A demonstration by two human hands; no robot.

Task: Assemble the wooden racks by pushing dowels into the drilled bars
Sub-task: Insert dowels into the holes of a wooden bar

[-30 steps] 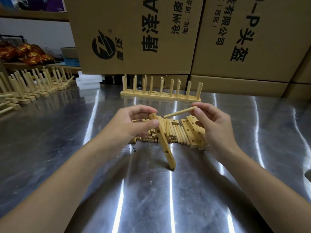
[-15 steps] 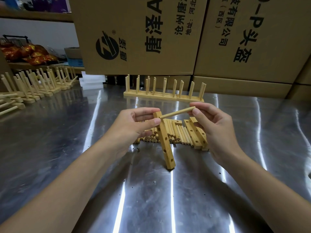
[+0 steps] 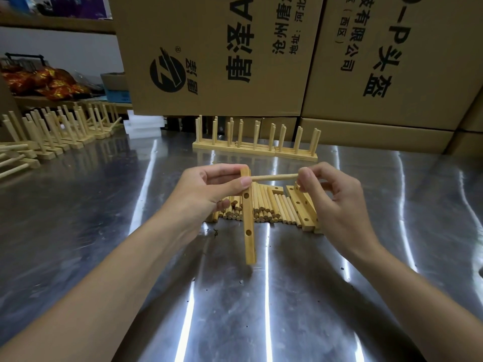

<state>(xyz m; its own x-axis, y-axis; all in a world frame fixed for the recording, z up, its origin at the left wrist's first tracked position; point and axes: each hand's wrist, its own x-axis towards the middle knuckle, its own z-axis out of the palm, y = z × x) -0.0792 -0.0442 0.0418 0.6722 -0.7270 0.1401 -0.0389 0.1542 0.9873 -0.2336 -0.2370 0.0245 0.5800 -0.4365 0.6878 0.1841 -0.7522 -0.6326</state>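
Big cardboard boxes (image 3: 222, 56) with printed letters are filling the upper part of the frame. Below them, a shiny steel table (image 3: 78, 244) is taking up the whole lower part. At the middle left some finished racks (image 3: 52, 134) are standing on it in a row. A single rack (image 3: 254, 150) is standing at the upper centre, just in front of the boxes. At the centre a pile of loose dowels (image 3: 266, 207) is lying on the table, with spare bars (image 3: 300, 207) on its right side.

In front of the pile the left hand (image 3: 209, 190) is pinching the top end of one drilled bar (image 3: 248, 226) between the thumb and curled fingers. This bar is hanging nearly upright, and I cannot tell if its lower end is touching the table. The right hand (image 3: 332, 202) is pinching the right end of a dowel (image 3: 274, 177) with thumb and forefinger, and the other fingers are bent. The dowel is lying almost level, with its left end meeting the top part of the bar, just beside the left thumb.
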